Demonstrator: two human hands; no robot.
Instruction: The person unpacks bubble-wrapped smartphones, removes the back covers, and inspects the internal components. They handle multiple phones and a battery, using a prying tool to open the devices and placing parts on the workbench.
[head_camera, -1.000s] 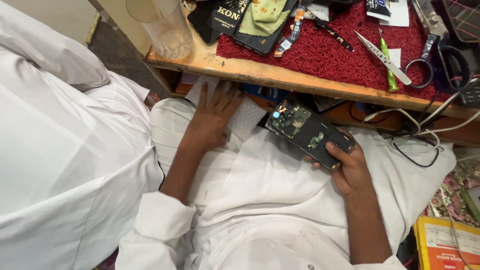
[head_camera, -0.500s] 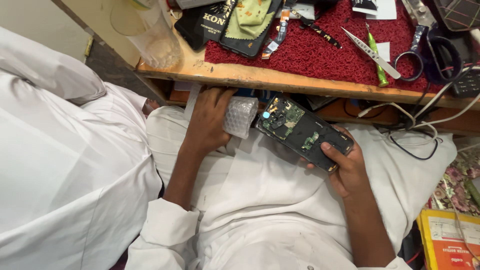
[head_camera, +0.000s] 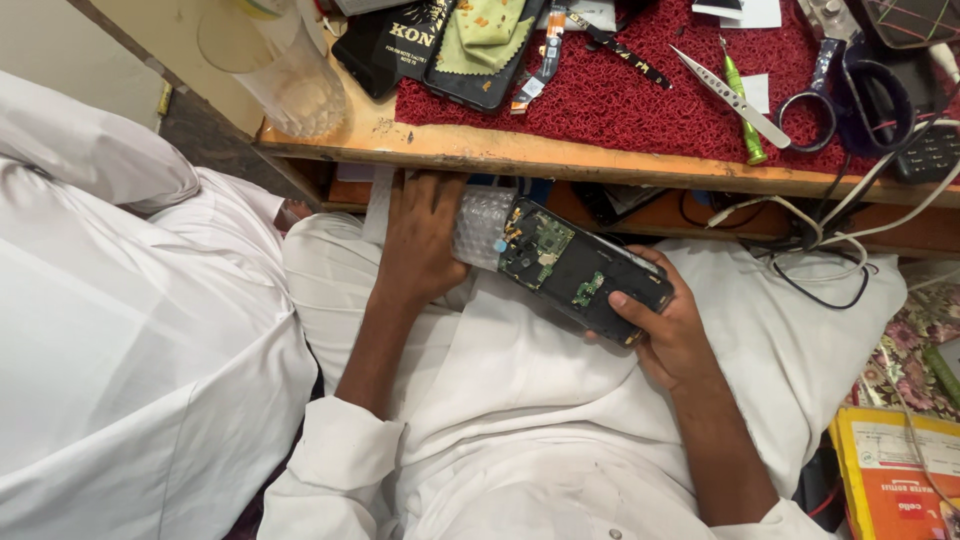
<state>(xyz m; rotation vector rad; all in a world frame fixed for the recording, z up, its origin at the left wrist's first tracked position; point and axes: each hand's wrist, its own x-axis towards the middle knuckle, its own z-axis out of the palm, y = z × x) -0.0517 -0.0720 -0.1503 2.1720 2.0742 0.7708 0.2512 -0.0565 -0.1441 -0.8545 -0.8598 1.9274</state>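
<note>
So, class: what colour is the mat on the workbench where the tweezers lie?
Dark red mat, under the metal tweezers; seen best in the head view.

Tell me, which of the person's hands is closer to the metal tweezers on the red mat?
The right. The right hand holds the opened phone in the lap, below and slightly left of the tweezers. The left hand lies much farther left, on a bubble-wrap piece.

The table edge (head_camera: 560, 160) hangs low over the lap. The left hand (head_camera: 420, 240) and bubble wrap (head_camera: 482, 222) fill the gap underneath.
</note>
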